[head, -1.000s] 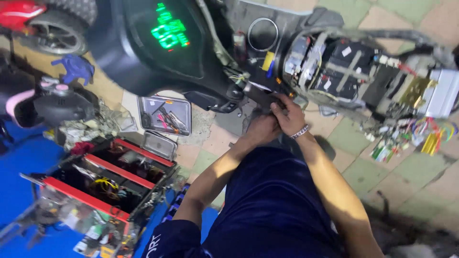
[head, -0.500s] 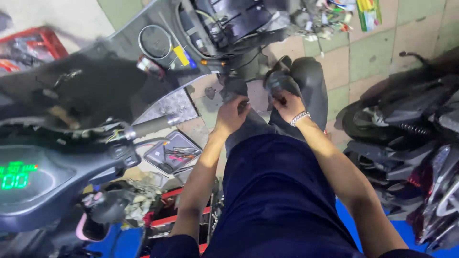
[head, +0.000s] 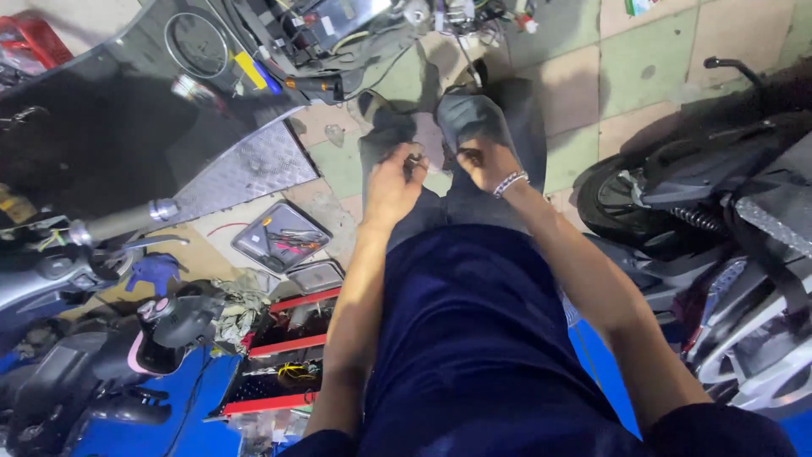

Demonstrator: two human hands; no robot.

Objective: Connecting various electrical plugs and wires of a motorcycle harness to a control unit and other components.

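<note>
Head view, left hand [head: 391, 188]: grip pinched on a small metal part [head: 415, 158], held above the knees.
Right hand [head: 484, 163]: fingers curled, just beside that part; contents unclear.
Surroundings: dismantled scooter [head: 152, 127] at left, red toolbox [head: 283, 351] below.

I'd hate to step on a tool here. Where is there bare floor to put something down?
The clearest bare patch is the green and beige tiled floor at upper right, between the person's knees and the black scooter rear wheel. Left of the legs it is crowded: a grey metal tool tray, a red tiered toolbox and rags. Both hands, left and right, work over the knees.
</note>
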